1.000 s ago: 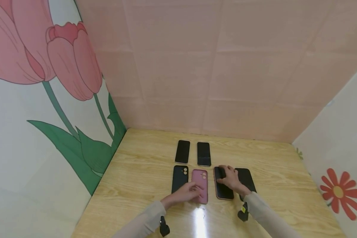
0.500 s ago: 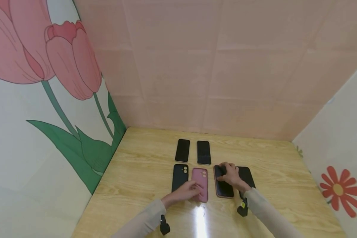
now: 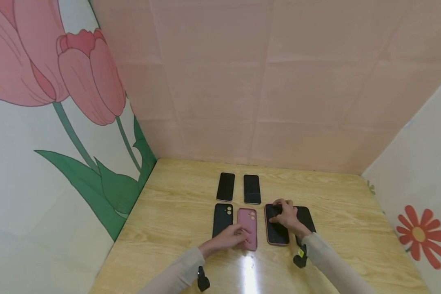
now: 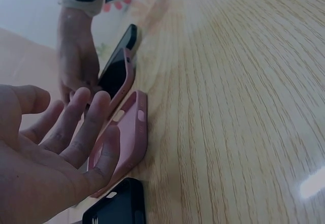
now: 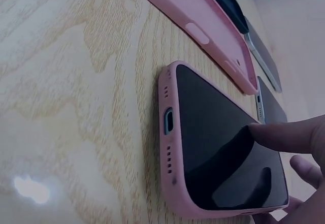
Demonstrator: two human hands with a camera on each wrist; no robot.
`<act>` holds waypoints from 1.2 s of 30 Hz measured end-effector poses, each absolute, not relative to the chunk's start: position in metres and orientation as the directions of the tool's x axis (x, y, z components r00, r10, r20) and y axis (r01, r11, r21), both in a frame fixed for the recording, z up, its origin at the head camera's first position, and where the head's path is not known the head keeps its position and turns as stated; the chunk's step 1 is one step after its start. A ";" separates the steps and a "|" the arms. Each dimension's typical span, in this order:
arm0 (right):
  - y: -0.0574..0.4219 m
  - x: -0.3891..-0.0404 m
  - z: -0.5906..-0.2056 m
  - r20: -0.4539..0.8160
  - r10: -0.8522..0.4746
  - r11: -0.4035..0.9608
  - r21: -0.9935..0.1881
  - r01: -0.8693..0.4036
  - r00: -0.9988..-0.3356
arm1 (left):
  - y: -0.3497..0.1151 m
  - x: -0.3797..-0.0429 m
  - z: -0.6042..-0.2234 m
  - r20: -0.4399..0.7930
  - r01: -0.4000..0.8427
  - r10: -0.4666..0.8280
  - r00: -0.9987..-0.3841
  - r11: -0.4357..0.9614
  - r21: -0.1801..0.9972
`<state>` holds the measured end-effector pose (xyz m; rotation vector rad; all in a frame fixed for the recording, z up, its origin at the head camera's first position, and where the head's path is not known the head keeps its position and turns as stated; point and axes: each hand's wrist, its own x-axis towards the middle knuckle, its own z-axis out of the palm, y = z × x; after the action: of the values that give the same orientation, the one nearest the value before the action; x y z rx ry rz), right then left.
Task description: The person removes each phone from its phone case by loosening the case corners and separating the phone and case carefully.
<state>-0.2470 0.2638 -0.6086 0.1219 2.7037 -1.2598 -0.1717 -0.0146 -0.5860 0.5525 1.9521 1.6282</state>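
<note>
Several phones and cases lie on the wooden table. My left hand [image 3: 226,238], fingers loosely bent and holding nothing, hovers over the lower part of an empty pink phone case [image 3: 246,218]. In the left wrist view its fingers overlap the case [image 4: 137,142]. To the right, a phone in a pink case [image 5: 218,148] lies screen up. My right hand [image 3: 288,216] grips this phone, thumb on the screen and fingers curled at its edge. A black phone in a dark case [image 3: 306,217] is partly hidden behind the right wrist.
An empty black phone case [image 3: 222,220] lies left of the pink one, close beside it. Two bare black phones, one on the left [image 3: 226,186] and one on the right [image 3: 252,190], lie farther back. A pink-covered wall [image 3: 257,102] rises behind the table.
My right hand has shifted very slightly over the cased phone, its thumb staying on the screen. My left hand and the other phones and cases stay in place.
</note>
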 end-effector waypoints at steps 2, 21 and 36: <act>0.265 -0.246 -0.609 -0.170 0.006 0.614 -0.777 0.138 -0.985 | -0.014 -0.171 -0.586 -0.138 -0.033 0.624 -0.769 0.177 0.984; 0.276 -0.234 -0.573 -0.089 0.030 0.333 -0.938 0.094 -0.996 | -0.012 -0.173 -0.581 -0.126 -0.028 0.627 -0.769 0.165 0.986; 0.275 -0.227 -0.561 -0.059 0.157 0.304 -0.947 0.105 -0.986 | -0.011 -0.170 -0.585 -0.132 -0.029 0.602 -0.788 0.178 0.984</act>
<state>-0.2269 0.2751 -0.5614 0.2585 2.5725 -1.8618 -0.1702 -0.0113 -0.5853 0.5378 1.9584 1.6527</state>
